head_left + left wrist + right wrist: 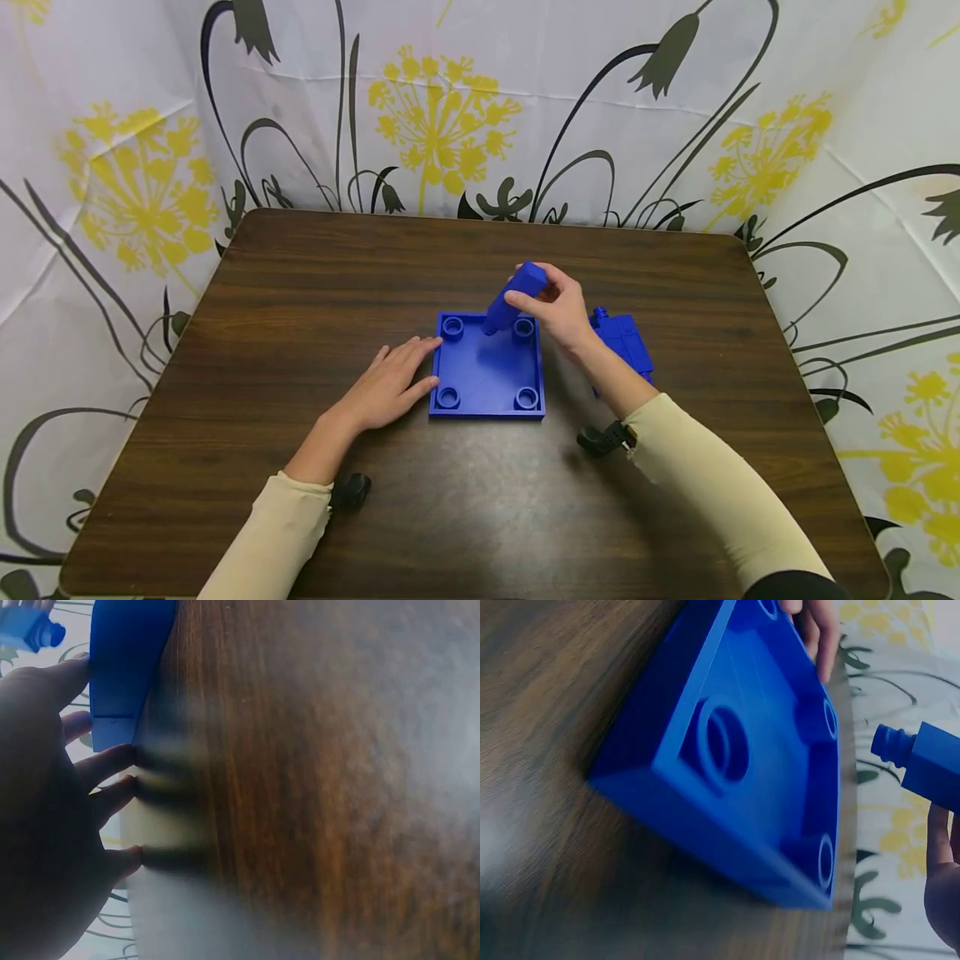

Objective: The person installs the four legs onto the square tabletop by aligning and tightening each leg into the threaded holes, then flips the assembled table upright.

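A square blue toy tabletop [487, 375] lies underside up, its raised rim around a round socket in each corner. My right hand [562, 312] grips a blue table leg [513, 300] between thumb and fingers. The leg is tilted, its screw-threaded end [892, 745] pointing down over the tabletop near the far right socket [523, 328]. In the right wrist view that end is apart from the sockets. Fingers spread, my left hand [386, 390] rests at the tabletop's left edge, with thumb and fingertips against its side [124, 682].
More blue legs [626, 342] lie together on the brown wooden table [337, 275], right of the tabletop and partly behind my right forearm. A white curtain [300, 83] with yellow flowers hangs behind the table and along its sides.
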Tool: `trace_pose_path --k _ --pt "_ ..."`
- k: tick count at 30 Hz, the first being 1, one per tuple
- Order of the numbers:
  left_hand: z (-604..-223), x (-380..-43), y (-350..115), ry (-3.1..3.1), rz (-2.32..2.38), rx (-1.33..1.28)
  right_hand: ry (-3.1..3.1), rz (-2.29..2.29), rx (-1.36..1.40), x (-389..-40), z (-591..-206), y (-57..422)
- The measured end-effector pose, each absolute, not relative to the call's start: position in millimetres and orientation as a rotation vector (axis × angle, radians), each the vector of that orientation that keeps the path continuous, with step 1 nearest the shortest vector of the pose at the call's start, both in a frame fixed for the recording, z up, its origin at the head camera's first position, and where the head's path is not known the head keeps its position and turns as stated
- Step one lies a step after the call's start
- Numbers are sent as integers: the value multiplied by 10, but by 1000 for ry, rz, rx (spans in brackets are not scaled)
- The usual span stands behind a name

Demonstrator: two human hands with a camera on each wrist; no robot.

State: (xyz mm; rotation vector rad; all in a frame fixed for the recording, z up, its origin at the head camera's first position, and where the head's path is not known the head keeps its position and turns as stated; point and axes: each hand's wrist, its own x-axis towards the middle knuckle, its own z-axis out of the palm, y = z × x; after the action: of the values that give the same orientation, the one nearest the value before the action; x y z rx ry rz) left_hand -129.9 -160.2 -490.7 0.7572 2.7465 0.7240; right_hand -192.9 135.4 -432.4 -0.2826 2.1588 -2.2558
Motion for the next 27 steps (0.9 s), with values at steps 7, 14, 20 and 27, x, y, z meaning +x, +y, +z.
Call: trace_pose_path --k 7,14,20,27 --pt "-4891 -1302 -1594 2741 723 746 2290 -2103 -472 -1956 -4177 994" --pt "-4873 -1292 -1594 2742 733 731 2398 -1966 -596 -2012 -4155 761" --pt "-4880 -1297 -1591 2739 741 737 2458 -1897 -597 -2151 -4384 677" --pt "-4916 -1304 -1606 2742 743 741 2493 -1755 -610 -2153 -4416 621"
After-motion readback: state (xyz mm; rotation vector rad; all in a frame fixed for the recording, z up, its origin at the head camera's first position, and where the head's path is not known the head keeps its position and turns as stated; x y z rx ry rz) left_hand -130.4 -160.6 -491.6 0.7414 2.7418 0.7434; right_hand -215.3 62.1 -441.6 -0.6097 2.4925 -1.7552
